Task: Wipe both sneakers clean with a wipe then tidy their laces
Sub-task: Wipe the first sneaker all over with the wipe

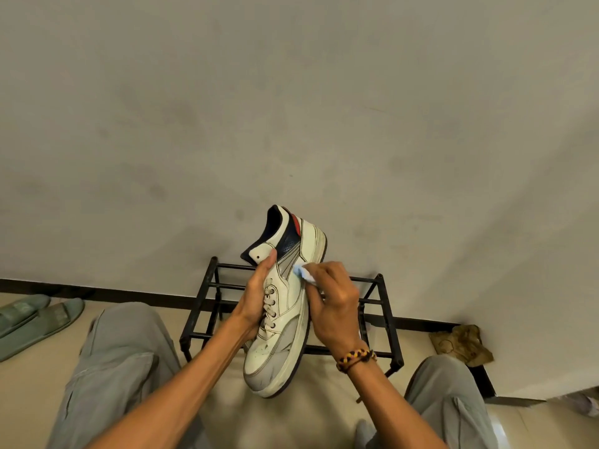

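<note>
A white and grey sneaker [285,322] with a navy collar and a red heel patch is held up in the air, toe toward me and heel away. My left hand [256,296] grips it across the laced tongue, thumb on the ankle flap. My right hand [334,306] pinches a small pale blue wipe [304,273] and presses it against the sneaker's outer side panel. The white laces [269,306] are threaded through the eyelets. The second sneaker is not in view.
A black metal shoe rack [372,299] stands against the wall behind the sneaker. A pair of green slides [39,315] lies on the floor at the left. A crumpled brown cloth [462,345] lies by the wall at the right. My knees in grey trousers frame the view.
</note>
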